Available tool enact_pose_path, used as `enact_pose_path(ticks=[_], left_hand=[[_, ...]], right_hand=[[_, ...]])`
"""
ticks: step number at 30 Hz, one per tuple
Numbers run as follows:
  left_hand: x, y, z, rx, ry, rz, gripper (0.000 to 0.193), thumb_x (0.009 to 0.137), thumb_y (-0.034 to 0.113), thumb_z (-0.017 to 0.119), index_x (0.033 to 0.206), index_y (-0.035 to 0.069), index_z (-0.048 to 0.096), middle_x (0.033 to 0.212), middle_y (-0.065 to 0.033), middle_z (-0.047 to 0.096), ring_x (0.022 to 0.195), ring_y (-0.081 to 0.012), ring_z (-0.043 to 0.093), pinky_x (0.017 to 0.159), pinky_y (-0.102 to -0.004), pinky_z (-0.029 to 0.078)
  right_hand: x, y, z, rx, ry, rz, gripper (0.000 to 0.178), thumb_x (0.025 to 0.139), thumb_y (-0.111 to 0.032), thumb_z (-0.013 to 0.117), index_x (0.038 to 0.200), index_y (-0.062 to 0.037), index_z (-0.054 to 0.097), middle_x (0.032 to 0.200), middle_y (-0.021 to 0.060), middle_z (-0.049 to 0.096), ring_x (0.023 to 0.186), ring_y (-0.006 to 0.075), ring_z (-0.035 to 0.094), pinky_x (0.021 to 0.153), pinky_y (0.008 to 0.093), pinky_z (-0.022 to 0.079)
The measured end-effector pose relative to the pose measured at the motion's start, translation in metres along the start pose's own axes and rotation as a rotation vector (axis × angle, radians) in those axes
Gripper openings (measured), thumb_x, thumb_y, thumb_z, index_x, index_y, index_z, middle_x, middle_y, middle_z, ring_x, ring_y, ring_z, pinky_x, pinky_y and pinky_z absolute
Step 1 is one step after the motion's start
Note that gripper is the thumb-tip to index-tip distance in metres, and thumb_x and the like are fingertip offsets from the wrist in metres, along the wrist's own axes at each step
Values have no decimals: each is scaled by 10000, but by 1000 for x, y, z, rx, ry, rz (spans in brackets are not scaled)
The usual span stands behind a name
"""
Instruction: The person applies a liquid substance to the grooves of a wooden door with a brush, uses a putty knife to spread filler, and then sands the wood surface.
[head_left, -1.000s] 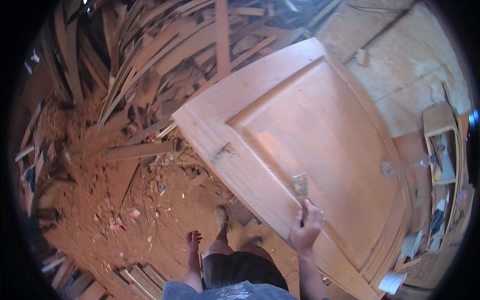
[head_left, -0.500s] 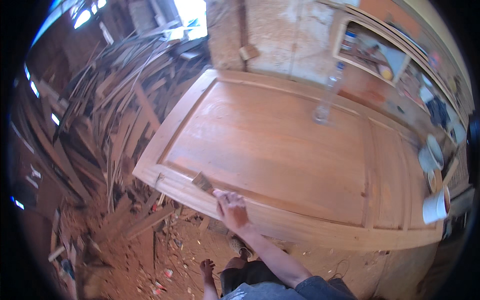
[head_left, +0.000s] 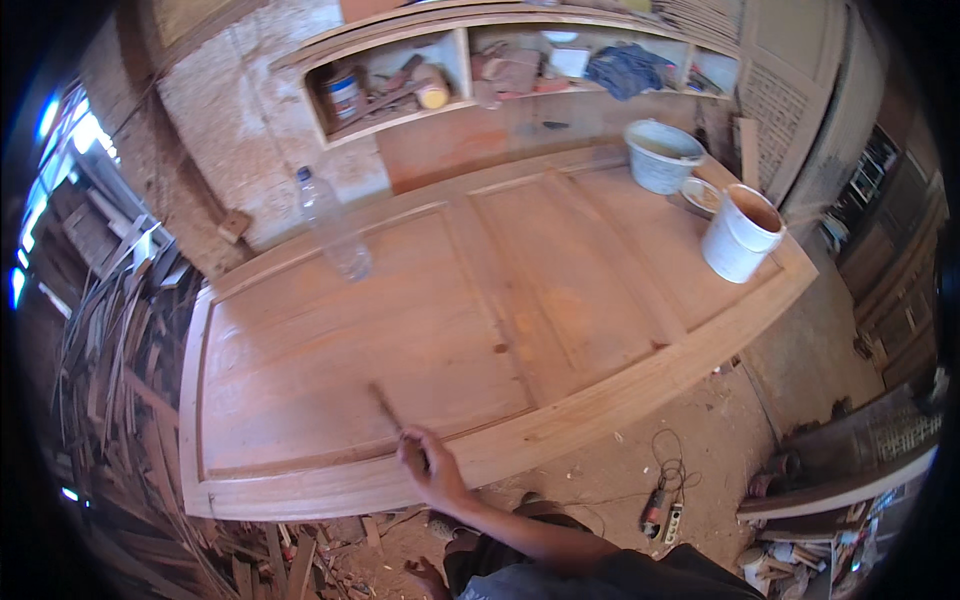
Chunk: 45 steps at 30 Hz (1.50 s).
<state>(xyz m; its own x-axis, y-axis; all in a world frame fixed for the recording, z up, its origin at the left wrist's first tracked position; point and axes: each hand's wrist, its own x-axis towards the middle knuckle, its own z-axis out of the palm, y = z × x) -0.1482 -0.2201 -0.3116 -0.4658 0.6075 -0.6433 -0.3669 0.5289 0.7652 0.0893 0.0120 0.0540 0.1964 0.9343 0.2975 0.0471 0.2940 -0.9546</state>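
My right hand (head_left: pixel 432 468) is closed round the handle of a flat paintbrush (head_left: pixel 384 405). The brush shows edge-on and a little blurred, over the near part of a large panelled wooden door (head_left: pixel 620 385) that lies flat. Low in the picture, my left hand (head_left: pixel 428 577) hangs beside my legs, its fingers loosely apart and nothing seen in them. On the door's far side stands a clear plastic bottle (head_left: pixel 335 228) with a blue cap. Toward the right end are a white bucket (head_left: pixel 740 240), a small round tub (head_left: pixel 700 196) and a grey-white bucket (head_left: pixel 662 165).
Behind the door, a wall shelf (head_left: pixel 395 118) holds cloths and containers. Wood offcuts (head_left: pixel 110 350) are heaped at the left. On the floor at the right lie a corded power tool (head_left: pixel 654 510) and a power strip (head_left: pixel 673 522). A wooden post (head_left: pixel 170 160) rises behind the door.
The view has turned to the right. My right hand has carried the paintbrush from the door's left near corner rightward along the near edge. My left hand still hangs low.
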Motion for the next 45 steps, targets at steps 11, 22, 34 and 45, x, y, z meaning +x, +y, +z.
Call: enact_pose_path(ticks=[11, 22, 34, 45], left_hand=[[68, 28, 29, 217, -264, 100, 529, 886, 426, 385, 1290, 85, 393, 1243, -144, 478, 1206, -359, 417, 900, -635, 378], [76, 57, 141, 479, -472, -100, 530, 877, 397, 425, 1291, 66, 403, 1241, -156, 494, 1176, -351, 448, 893, -577, 395], [17, 41, 97, 412, -222, -168, 533, 868, 364, 469, 1292, 46, 415, 1238, -169, 512, 1143, -342, 481, 886, -514, 412], [-118, -9, 142, 328, 115, -148, 539, 859, 334, 509, 1293, 27, 425, 1235, -182, 528, 1113, -334, 512, 880, -457, 429]], right_hand=[[20, 23, -89, -507, -212, 6, 406, 816, -90, 555, 1211, -41, 478, 1111, 179, 547, 1001, 341, 559, 854, 406, 461], [36, 54, -72, -897, -224, -131, 394, 852, -221, 557, 1215, -80, 498, 1149, 129, 536, 1121, 318, 470, 925, 444, 387], [184, -11, -261, -695, 4, -53, 220, 866, -121, 528, 1046, -18, 605, 883, 151, 631, 764, 278, 630, 697, 362, 516], [510, -5, -564, -1551, 239, -245, 629, 781, -391, 649, 1286, -60, 475, 1234, 219, 522, 1127, 380, 513, 955, 427, 405]])
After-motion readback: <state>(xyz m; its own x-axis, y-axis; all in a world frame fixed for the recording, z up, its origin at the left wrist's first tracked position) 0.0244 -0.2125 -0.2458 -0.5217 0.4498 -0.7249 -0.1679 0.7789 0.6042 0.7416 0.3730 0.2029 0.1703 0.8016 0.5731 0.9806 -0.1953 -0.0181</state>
